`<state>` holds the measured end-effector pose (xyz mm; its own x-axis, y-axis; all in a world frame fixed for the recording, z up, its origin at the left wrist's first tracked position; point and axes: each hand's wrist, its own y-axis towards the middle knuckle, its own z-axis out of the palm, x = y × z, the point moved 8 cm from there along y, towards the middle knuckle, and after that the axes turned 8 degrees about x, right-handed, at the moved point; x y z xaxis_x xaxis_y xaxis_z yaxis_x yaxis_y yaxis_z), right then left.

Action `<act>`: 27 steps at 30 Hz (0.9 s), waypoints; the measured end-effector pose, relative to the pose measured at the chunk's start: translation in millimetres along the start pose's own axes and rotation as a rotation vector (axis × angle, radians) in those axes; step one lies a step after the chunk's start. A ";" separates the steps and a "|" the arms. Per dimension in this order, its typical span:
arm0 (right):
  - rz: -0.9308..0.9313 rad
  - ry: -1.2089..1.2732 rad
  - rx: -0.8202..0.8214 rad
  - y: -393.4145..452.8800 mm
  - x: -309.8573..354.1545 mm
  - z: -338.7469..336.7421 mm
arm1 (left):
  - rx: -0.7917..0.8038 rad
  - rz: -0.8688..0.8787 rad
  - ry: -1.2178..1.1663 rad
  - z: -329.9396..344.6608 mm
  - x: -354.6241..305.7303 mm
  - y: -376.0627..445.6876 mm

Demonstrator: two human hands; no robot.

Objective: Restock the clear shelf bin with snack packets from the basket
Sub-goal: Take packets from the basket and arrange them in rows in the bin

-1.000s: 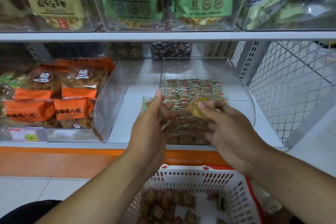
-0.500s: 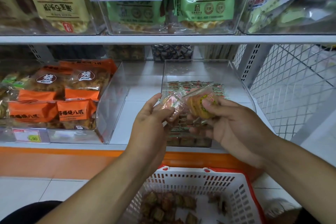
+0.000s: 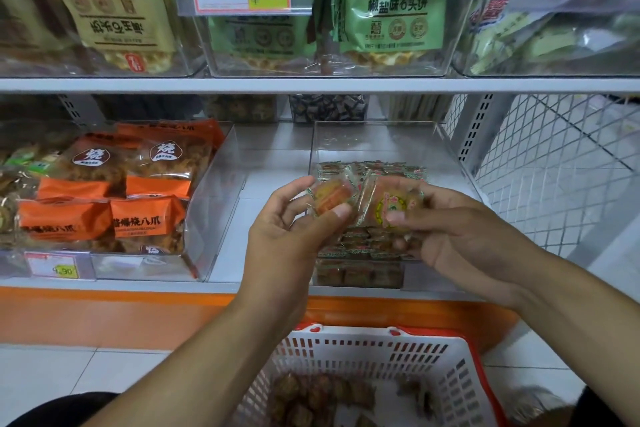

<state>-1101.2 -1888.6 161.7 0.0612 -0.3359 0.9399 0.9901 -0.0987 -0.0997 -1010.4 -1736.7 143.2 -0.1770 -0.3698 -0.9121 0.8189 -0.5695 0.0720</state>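
Observation:
A clear shelf bin (image 3: 381, 139) stands on the lower shelf, its floor lined with rows of small wrapped snack packets (image 3: 367, 246). In front of it my left hand (image 3: 294, 232) pinches a round snack packet (image 3: 330, 199) in clear wrapping between thumb and fingers. My right hand (image 3: 460, 239) holds a second round packet (image 3: 391, 208) with a yellow-green label, edge to edge with the first. Below, a white basket (image 3: 374, 350) with a red rim holds several brown packets (image 3: 311, 395).
Another clear bin (image 3: 214, 218) with orange snack bags sits left of the target bin. An upper shelf (image 3: 311, 85) carries bins of green and yellow packets and a price tag. A white wire mesh panel (image 3: 554, 177) closes the right side. An orange ledge runs under the shelf.
Both hands have risen from low inside the bin, each now holding a round packet up in front of it. The view has tilted slightly downward.

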 end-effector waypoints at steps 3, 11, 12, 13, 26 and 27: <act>0.025 -0.012 0.085 -1.0 2.3 2.3 | 0.067 0.035 0.039 -0.5 -0.5 3.4; 0.099 -0.120 0.342 -6.3 -11.4 17.8 | 0.145 -0.073 0.113 10.5 12.8 0.8; 0.111 -0.122 0.339 -6.8 -12.8 17.0 | 0.131 -0.094 0.121 12.5 12.0 -0.8; 0.118 -0.120 0.328 -7.0 -13.3 15.0 | 0.120 -0.116 0.108 13.9 13.1 -1.8; 0.005 -0.896 0.092 -5.0 -12.7 13.3 | 0.057 -0.352 0.013 35.0 54.4 -9.0; 0.015 -0.892 0.092 -4.3 -9.0 11.6 | 0.105 -0.349 0.009 38.7 55.1 -8.0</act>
<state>-1104.5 -1874.2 157.5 0.1121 0.5199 0.8469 0.9922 -0.0121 -0.1239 -1047.8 -1780.9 108.0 -0.4306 -0.1335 -0.8926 0.6493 -0.7327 -0.2037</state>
